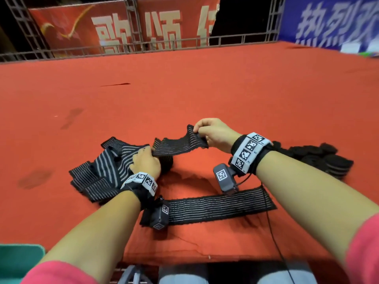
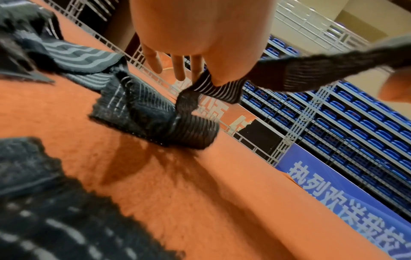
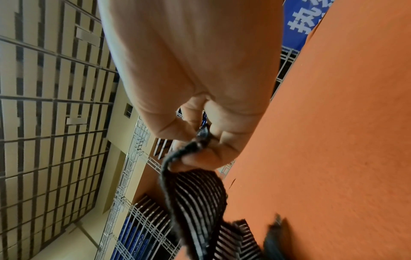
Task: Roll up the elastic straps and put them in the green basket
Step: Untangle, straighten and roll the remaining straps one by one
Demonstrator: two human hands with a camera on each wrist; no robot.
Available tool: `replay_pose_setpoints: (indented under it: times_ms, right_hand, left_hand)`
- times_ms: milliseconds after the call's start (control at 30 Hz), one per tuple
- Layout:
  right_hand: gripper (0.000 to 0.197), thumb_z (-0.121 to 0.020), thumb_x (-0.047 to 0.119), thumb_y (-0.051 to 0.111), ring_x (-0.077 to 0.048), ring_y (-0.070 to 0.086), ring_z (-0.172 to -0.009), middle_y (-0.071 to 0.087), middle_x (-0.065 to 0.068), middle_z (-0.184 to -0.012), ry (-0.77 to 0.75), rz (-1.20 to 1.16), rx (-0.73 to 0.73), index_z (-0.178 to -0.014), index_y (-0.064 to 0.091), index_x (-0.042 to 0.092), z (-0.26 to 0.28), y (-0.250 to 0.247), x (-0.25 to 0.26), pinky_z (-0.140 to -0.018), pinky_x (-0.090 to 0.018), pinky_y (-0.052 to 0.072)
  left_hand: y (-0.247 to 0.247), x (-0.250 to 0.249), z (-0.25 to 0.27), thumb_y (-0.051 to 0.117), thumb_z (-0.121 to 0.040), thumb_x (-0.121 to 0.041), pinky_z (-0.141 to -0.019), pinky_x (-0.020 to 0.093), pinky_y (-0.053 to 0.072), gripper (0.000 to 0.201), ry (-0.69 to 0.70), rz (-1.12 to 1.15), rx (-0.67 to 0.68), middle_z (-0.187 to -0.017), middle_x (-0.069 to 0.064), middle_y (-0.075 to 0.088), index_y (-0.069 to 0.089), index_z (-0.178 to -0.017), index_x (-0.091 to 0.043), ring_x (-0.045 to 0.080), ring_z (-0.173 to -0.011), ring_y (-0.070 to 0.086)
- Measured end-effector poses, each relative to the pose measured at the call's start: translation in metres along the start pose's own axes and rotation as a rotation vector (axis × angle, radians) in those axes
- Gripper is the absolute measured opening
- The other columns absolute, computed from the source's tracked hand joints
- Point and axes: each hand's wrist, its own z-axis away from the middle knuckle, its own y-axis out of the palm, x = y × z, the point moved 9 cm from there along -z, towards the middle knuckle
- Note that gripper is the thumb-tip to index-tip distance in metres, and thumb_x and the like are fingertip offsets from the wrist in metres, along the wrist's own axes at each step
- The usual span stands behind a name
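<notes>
A black elastic strap with thin grey stripes [image 1: 179,143] hangs stretched between both hands above the red table. My right hand [image 1: 202,131] pinches its far end [image 3: 200,190] between thumb and fingers [image 3: 213,158]. My left hand [image 1: 146,158] pinches the same strap [image 2: 322,70] with thumb and forefinger [image 2: 219,77], the other fingers straight. Just below that pinch the strap runs down into a dark roll [image 2: 189,130] lying on the cloth. A corner of the green basket [image 1: 18,259] shows at the bottom left.
A heap of loose striped straps [image 1: 98,175] lies left of my left hand. One strap lies flat [image 1: 217,206] near the front edge. Several rolled straps [image 1: 320,158] are piled at the right. A metal truss rail [image 1: 143,48] borders the far edge.
</notes>
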Motion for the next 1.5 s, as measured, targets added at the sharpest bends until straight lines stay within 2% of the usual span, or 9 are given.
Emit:
replay_pose_setpoints:
  times_ms: [167, 300, 400, 533, 833, 1067, 1300, 1400, 1500]
  right_hand:
    - [0.028, -0.088, -0.01, 0.042, -0.019, 0.046, -0.046, 0.052, -0.012, -0.07, -0.015, -0.046, -0.091, -0.074, 0.056, 0.011, 0.001, -0.024, -0.002, -0.041, -0.023, 0.039]
    - [0.027, -0.088, -0.007, 0.043, -0.019, 0.044, -0.046, 0.049, -0.01, -0.068, -0.019, -0.093, -0.182, -0.073, 0.056, 0.012, 0.001, -0.039, -0.007, -0.047, -0.024, 0.039]
    - [0.028, -0.086, -0.008, 0.042, -0.018, 0.044, -0.045, 0.049, -0.009, -0.064, -0.044, -0.077, -0.238, -0.07, 0.056, 0.011, 0.004, -0.052, -0.004, -0.046, -0.024, 0.039]
    - [0.029, -0.086, -0.008, 0.041, -0.016, 0.042, -0.043, 0.048, -0.007, -0.06, -0.014, -0.072, -0.341, -0.07, 0.057, 0.011, 0.009, -0.075, -0.012, -0.044, -0.021, 0.037]
    - [0.029, -0.09, -0.006, 0.044, -0.019, 0.049, -0.058, 0.055, -0.007, -0.071, 0.1, -0.005, -0.434, -0.075, 0.06, 0.013, 0.026, -0.108, -0.043, -0.052, -0.026, 0.042]
    - [0.027, -0.088, -0.007, 0.044, -0.022, 0.054, -0.061, 0.058, -0.009, -0.076, 0.13, -0.049, -0.434, -0.081, 0.061, 0.013, 0.037, -0.114, -0.048, -0.054, -0.029, 0.046]
    - [0.026, -0.087, -0.011, 0.043, -0.027, 0.058, -0.068, 0.058, -0.014, -0.083, 0.042, -0.167, -0.377, -0.093, 0.063, 0.004, 0.042, -0.102, -0.013, -0.047, -0.025, 0.05]
    - [0.025, -0.086, -0.012, 0.046, -0.027, 0.06, -0.067, 0.058, -0.014, -0.084, 0.025, -0.178, -0.344, -0.092, 0.064, 0.005, 0.045, -0.096, -0.001, -0.049, -0.027, 0.053]
    - [0.024, -0.087, -0.013, 0.05, -0.026, 0.063, -0.067, 0.059, -0.015, -0.086, 0.019, -0.199, -0.333, -0.092, 0.064, 0.005, 0.051, -0.094, 0.007, -0.052, -0.029, 0.056]
  left_hand:
    - [-0.014, 0.012, -0.004, 0.051, -0.083, -0.01, -0.097, 0.049, 0.036, 0.027, -0.047, 0.093, -0.062, -0.108, 0.01, 0.064, 0.059, -0.106, -0.021, 0.036, -0.107, 0.056]
    - [-0.03, 0.023, -0.005, 0.052, -0.082, -0.006, -0.092, 0.045, 0.041, 0.022, -0.056, 0.141, -0.103, -0.083, 0.002, 0.059, 0.048, -0.098, -0.02, 0.035, -0.085, 0.058]
    - [-0.042, 0.031, -0.01, 0.053, -0.081, -0.004, -0.082, 0.04, 0.048, 0.025, -0.027, 0.187, -0.108, -0.099, 0.006, 0.063, 0.051, -0.102, -0.017, 0.034, -0.092, 0.06]
    - [-0.044, 0.043, -0.015, 0.052, -0.085, -0.004, -0.084, 0.038, 0.047, 0.026, -0.009, 0.119, -0.077, -0.118, 0.011, 0.06, 0.063, -0.107, -0.013, 0.033, -0.103, 0.059]
    - [-0.036, 0.064, -0.006, 0.05, -0.094, -0.013, -0.071, 0.034, 0.046, 0.022, -0.055, 0.08, -0.004, -0.103, 0.013, 0.07, 0.065, -0.11, -0.015, 0.035, -0.089, 0.064]
    - [-0.036, 0.058, -0.005, 0.058, -0.09, -0.01, -0.081, 0.036, 0.054, 0.021, -0.025, 0.164, 0.017, -0.099, 0.01, 0.073, 0.073, -0.104, -0.015, 0.031, -0.092, 0.067]
    - [-0.032, -0.004, 0.008, 0.068, -0.086, -0.013, -0.08, 0.031, 0.052, 0.009, 0.128, 0.218, 0.07, -0.087, 0.007, 0.073, 0.076, -0.091, -0.014, 0.024, -0.086, 0.066]
    - [-0.025, -0.036, 0.018, 0.071, -0.085, -0.017, -0.08, 0.026, 0.046, 0.01, 0.196, 0.232, 0.125, -0.089, 0.005, 0.073, 0.075, -0.092, -0.012, 0.021, -0.089, 0.065]
    - [-0.015, -0.066, 0.03, 0.073, -0.085, -0.019, -0.088, 0.025, 0.046, 0.018, 0.259, 0.249, 0.24, -0.098, 0.002, 0.071, 0.074, -0.102, -0.013, 0.017, -0.095, 0.064]
